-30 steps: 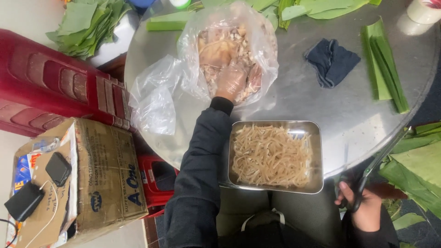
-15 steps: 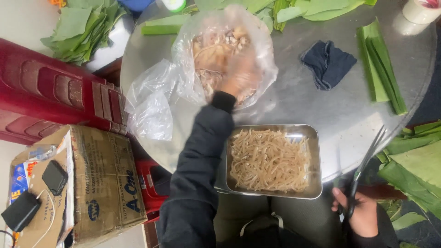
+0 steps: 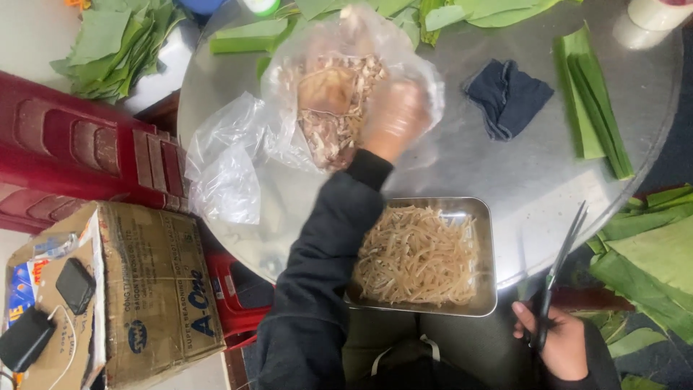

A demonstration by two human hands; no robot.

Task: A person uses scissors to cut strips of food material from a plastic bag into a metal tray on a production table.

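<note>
- clear plastic bag (image 3: 339, 94) of pale shredded food lies on the round metal table (image 3: 469, 166), towards its far side; its loose mouth spills to the left, near the table's edge
- left hand (image 3: 393, 119) is inside the bag, seen blurred through the plastic; fingers curled over the shreds, but whether it has hold of any i cannot tell; its black sleeve (image 3: 325, 267) runs back across the table
- right hand (image 3: 556, 343) is low at the near edge, closed around the handles of a pair of scissors (image 3: 559, 271); the blades point up and away, slightly parted
- metal tray (image 3: 485, 217) sits just near of the bag, at the table's near edge, filled with thin pale strips (image 3: 419, 253)
- dark blue cloth (image 3: 509, 97) lies to the right of the bag, apart from it; folded green leaf strips (image 3: 592, 108) lie further right
- cardboard box (image 3: 144, 289) stands at the lower left, beside a red plastic stool (image 3: 79, 159)
</note>
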